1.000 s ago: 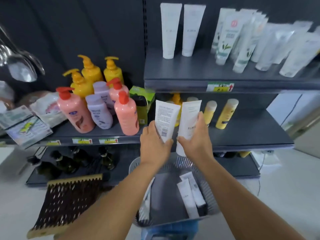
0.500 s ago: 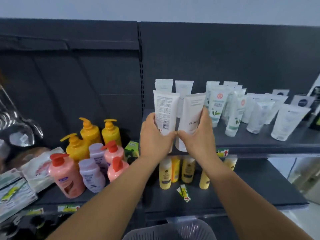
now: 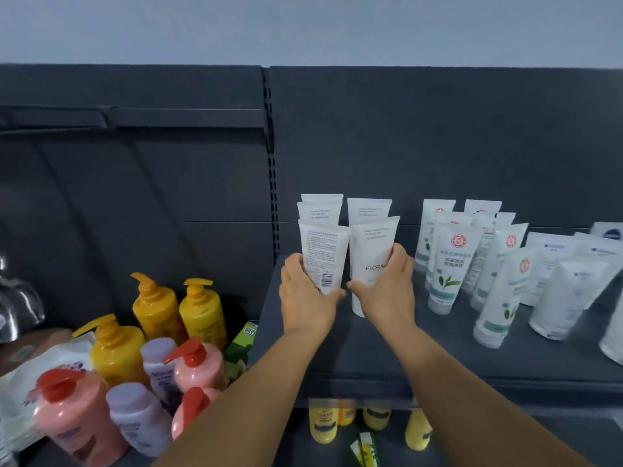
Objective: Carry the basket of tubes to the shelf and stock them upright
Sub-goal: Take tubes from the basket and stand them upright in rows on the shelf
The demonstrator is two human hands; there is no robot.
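My left hand (image 3: 305, 298) grips a white tube (image 3: 323, 256) with its printed back and barcode facing me. My right hand (image 3: 387, 289) grips a second white tube (image 3: 372, 254) lettered FLORAL. Both tubes stand upright, cap end down, at the left end of the dark upper shelf (image 3: 354, 358). Right behind them stand other white tubes (image 3: 369, 210) of the same kind, upright against the back panel. The basket is out of view.
White tubes with green leaf print (image 3: 450, 267) and plain white tubes (image 3: 569, 291) fill the shelf to the right. Yellow, pink and lilac pump bottles (image 3: 155, 335) crowd the lower left shelf. Small yellow bottles (image 3: 323, 424) stand under the upper shelf.
Both hands lifted the two tubes from above the basket up to the upper shelf and forward, in front of the standing tubes. My view rose, and the basket dropped out of sight.
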